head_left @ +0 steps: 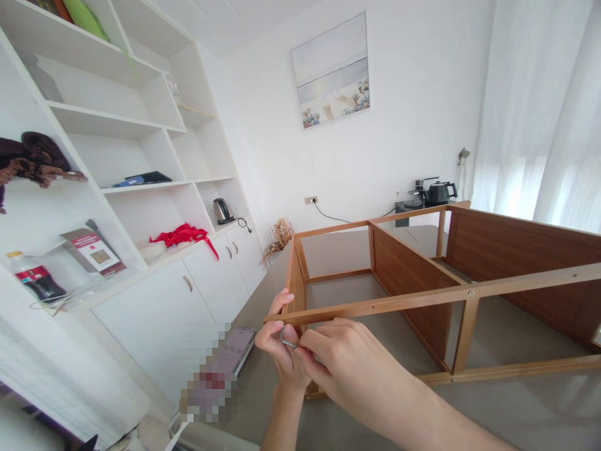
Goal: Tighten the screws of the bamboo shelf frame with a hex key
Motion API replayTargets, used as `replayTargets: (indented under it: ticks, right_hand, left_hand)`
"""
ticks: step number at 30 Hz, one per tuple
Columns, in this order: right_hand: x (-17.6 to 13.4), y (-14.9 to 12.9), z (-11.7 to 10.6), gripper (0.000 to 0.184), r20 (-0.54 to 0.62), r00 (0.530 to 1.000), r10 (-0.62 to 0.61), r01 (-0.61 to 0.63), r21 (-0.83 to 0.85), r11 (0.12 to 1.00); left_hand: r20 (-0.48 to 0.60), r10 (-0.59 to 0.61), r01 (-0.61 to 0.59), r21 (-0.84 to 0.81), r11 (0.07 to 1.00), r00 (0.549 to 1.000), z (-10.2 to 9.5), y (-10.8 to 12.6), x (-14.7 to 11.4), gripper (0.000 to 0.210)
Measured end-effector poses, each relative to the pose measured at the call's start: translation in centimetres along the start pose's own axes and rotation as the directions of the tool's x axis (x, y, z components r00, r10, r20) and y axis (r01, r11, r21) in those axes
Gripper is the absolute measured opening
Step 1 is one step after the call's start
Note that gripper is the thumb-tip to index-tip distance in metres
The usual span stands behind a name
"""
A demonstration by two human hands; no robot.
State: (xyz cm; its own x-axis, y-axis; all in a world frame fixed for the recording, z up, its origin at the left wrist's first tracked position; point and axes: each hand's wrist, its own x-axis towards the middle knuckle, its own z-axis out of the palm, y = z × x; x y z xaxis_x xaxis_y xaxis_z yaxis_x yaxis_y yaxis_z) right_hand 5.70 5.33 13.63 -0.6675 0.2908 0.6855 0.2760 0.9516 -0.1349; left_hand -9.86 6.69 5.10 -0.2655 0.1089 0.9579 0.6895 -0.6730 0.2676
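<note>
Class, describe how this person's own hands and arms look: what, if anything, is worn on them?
The left hand and right hand are both bare, with no gloves. No sleeve shows on the left forearm or the right forearm, and no watch or bracelet is visible. No ring can be made out, though some fingers are partly hidden.

Your left hand [285,363] grasps the near-left corner of the wooden frame [410,269]. Your right hand [345,351] pinches a bent metal key [284,340] at that corner. A phone [237,347] lies left of the frame; a picture [331,72] hangs behind it.
</note>
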Motion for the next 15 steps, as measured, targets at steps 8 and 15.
replayTargets:
  ticks: [8, 15]
  right_hand:
    - [0.4, 0.2, -1.1, 0.018, 0.179, 0.980, 0.089, -0.121, 0.174, 0.977]
    - [0.4, 0.7, -1.5, 0.019, 0.213, 0.977, -0.008, -0.062, 0.317, 0.946]
  left_hand:
    - [-0.002, -0.002, 0.002, -0.019, 1.000, 1.000, 0.2, 0.5, 0.5, 0.008]
    - [0.000, -0.008, 0.008, -0.055, 0.998, 1.000, 0.1, 0.3, 0.4, 0.011]
